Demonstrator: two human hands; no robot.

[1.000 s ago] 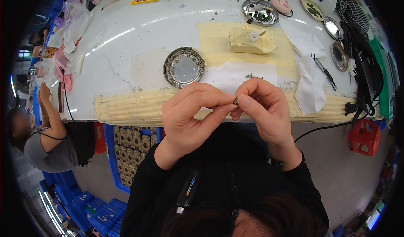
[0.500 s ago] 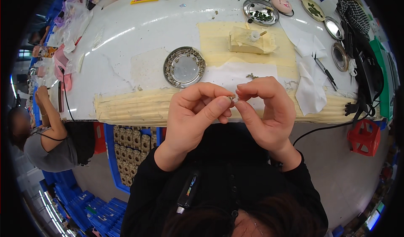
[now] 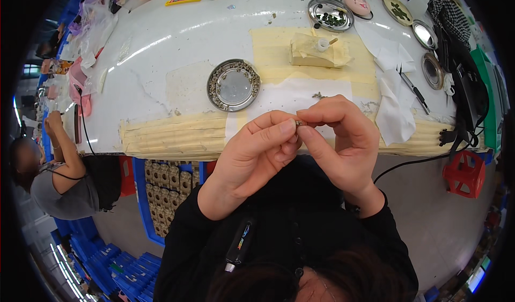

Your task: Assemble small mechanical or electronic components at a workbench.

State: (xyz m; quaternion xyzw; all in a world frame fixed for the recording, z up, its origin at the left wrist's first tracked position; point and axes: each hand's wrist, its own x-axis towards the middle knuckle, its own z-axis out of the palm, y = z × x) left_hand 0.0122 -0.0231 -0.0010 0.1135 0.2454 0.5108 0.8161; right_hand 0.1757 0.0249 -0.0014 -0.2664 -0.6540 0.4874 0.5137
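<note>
A tiny metallic piece (image 3: 298, 124) sits between my fingertips, too small for me to name its kind. My left hand (image 3: 257, 154) pinches it from one side with thumb and forefinger. From the other side my right hand (image 3: 343, 141) closes thumb and forefinger on it, so both hands meet at the piece. Just beyond them, a round metal dish (image 3: 234, 90) carries many small pieces around its inside edge. A little heap of small greyish pieces (image 3: 319, 95) lies on white paper past my right hand.
A tape-covered block (image 3: 316, 54) bears a small white cup. Farther back stands a metal plate (image 3: 330, 14) with dark green pieces. Tweezers and a black pen-like tool (image 3: 413, 90) lie at right on white cloth. Below the table's left side is a blue crate (image 3: 155, 194); another person (image 3: 64, 173) sits at left.
My right fingertips have come in against the small piece and now touch it along with my left. Both hands have shifted slightly closer together.
</note>
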